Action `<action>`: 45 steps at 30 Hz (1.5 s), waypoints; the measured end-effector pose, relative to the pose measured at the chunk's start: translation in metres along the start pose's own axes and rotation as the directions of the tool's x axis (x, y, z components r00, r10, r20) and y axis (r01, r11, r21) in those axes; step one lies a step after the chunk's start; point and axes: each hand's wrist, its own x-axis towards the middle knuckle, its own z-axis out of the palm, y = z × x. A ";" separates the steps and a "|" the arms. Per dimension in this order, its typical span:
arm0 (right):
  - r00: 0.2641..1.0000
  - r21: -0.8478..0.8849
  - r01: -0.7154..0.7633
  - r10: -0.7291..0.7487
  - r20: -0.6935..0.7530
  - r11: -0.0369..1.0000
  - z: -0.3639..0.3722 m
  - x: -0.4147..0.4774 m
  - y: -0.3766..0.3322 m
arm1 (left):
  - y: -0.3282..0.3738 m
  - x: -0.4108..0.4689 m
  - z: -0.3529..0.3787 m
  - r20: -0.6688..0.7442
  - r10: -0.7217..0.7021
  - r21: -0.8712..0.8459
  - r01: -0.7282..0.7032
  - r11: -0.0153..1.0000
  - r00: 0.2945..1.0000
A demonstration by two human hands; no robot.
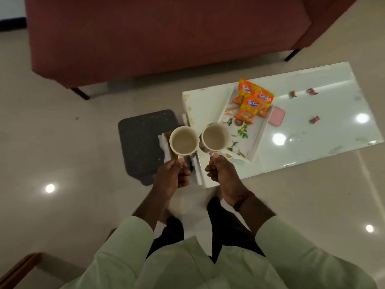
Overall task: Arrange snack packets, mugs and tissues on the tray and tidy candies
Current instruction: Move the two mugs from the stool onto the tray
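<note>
While I carry both by their handles | left hand pinches left mug, right hand pinches right mug | level, frame centre, bound for tray.

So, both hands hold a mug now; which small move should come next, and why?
Probably lower the right hand and set its cream ceramic mug on the bare near end of the white floral tray. The three orange snack packets fill only the far end, and that mug already hangs over the tray's edge.
</note>
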 end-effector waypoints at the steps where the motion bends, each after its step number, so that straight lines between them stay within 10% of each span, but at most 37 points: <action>1: 1.000 0.016 -0.006 0.007 -0.022 1.000 -0.014 0.006 -0.005 | 0.002 0.005 0.015 0.011 -0.007 0.009 0.007 1.000 1.000; 16: 0.971 0.134 -0.094 0.120 -0.205 0.987 -0.153 0.099 -0.037 | 0.035 0.113 0.181 0.160 -0.113 0.131 0.093 0.987 0.981; 45: 0.947 0.152 -0.056 0.100 -0.305 0.987 -0.154 0.311 0.105 | -0.088 0.348 0.212 0.164 -0.055 0.267 0.010 0.964 0.985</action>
